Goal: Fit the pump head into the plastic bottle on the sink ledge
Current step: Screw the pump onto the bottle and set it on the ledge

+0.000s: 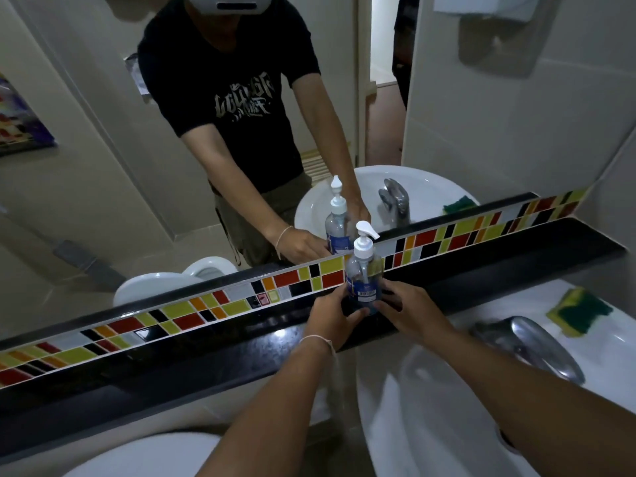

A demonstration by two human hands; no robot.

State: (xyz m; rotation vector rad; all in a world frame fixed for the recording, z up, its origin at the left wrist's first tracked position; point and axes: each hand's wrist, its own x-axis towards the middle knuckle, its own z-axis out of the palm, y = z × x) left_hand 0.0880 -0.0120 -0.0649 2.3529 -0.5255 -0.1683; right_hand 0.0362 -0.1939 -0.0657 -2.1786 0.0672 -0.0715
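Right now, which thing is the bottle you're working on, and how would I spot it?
Find the black ledge under the mirror, beside the white sink. The plastic bottle stands upright on it, between the left hand and the right hand. It is clear with a blue label and a white pump head, unlike the green-and-yellow sponge.

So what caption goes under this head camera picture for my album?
Both hands steady the bottle, pump on, on the ledge.
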